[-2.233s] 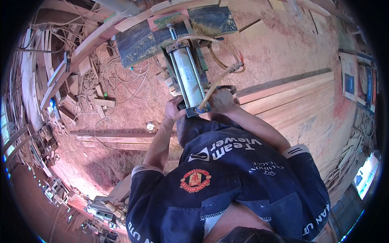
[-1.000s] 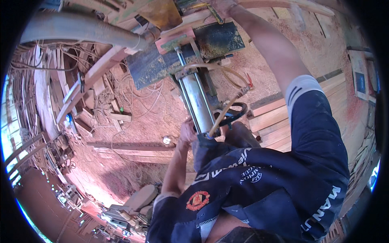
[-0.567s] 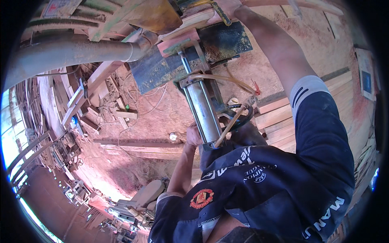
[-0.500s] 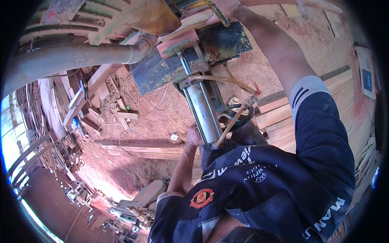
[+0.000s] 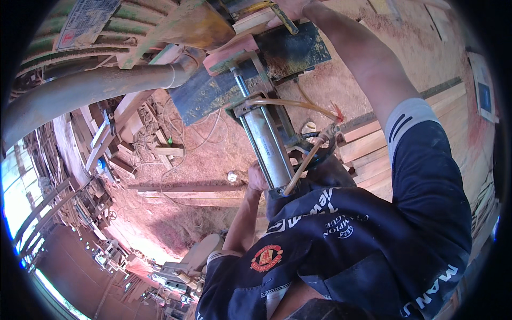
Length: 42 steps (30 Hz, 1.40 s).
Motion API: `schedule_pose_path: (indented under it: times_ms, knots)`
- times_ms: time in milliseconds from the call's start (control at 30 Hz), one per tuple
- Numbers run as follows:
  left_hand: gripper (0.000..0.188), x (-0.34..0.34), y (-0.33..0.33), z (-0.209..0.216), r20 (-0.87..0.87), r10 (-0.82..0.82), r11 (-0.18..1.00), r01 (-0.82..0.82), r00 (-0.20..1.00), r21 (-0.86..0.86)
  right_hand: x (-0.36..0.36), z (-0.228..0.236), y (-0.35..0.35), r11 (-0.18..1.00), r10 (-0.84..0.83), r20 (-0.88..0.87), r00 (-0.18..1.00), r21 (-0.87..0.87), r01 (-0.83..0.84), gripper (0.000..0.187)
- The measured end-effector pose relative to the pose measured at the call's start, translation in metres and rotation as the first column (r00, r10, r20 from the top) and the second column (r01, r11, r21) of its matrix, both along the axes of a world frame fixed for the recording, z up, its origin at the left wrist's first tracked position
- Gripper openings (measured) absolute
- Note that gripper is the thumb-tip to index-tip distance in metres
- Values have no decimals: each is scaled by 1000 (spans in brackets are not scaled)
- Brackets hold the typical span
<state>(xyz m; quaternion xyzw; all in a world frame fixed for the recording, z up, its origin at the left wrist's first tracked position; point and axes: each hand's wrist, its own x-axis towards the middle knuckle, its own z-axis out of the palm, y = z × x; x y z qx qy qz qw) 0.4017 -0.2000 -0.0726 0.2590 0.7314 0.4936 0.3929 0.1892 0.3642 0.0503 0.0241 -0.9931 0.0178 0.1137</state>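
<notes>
At the top edge, my right hand [image 5: 290, 8] reaches to a wooden board [image 5: 253, 21] and its fingers press on it; part of the hand is cut off by the picture's edge. My left hand [image 5: 257, 177] is down beside the lower end of a silver pneumatic cylinder [image 5: 272, 152], its fingers mostly hidden behind it. The cylinder's rod reaches up to a reddish wooden block [image 5: 230, 55] with a greenish edge. Dark metal table plates [image 5: 197, 93], dusted with sawdust, lie under the block. A yellow-handled metal lever [image 5: 285, 18] hangs close to my right hand.
A thick grey duct pipe [image 5: 90, 80] runs in from the left to the machine. Hoses [image 5: 293, 104] join the cylinder. Stacked planks [image 5: 368, 152] lie at right. Wood offcuts and tangled cords [image 5: 160, 141] litter the sawdust-covered floor at left.
The view has shifted slightly. A long wooden piece at the upper right edge has mostly gone from sight. My hands stay in nearly the same places.
</notes>
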Motion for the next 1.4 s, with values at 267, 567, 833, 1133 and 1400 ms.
schedule_pose_path:
  times_ms: [267,567,833,1133,1400]
  knots:
    - [46,2,0,-3,30,11,999,-10,999,-44,-3,0,-1,1000,-24,18,1000,-18,24,84]
    - [47,2,1,-5,72,15,1000,-16,997,13,6,16,-4,996,17,-5,1000,-91,-18,111]
    - [48,-10,-7,-18,182,-37,999,31,983,34,4,17,-3,995,12,39,999,-95,-8,114]
    - [48,-7,-15,-37,-9,-84,996,84,996,6,5,11,-1,995,52,-53,997,-77,-56,113]
    - [49,-4,-15,-35,23,-45,998,46,999,-37,7,14,0,992,55,-53,997,-115,-61,109]
